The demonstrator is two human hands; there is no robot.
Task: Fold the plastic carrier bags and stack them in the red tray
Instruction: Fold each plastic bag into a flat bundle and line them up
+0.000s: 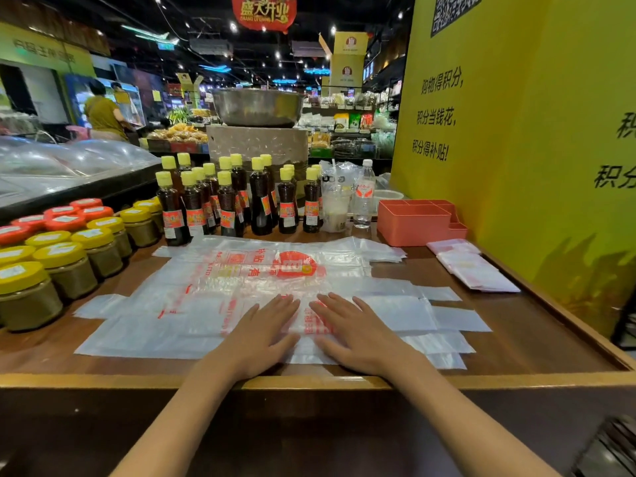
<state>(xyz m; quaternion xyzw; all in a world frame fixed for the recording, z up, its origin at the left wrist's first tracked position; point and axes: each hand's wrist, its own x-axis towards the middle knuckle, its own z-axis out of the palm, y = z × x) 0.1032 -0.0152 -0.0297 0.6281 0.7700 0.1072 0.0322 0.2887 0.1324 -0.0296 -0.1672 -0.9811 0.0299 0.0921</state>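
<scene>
We stand at a brown wooden counter point(537, 342) with a raised lighter edge, inside a large shop. On our right rises a yellow wall panel point(516, 132) with black Chinese writing. Above us the ceiling point(213, 15) is dark, with many small spot lamps, and a red banner point(264, 10) hangs from it. Behind the counter we see a stone block point(258, 142) carrying a big metal bowl point(257, 106), and shelves of goods point(347, 132) further back.
</scene>
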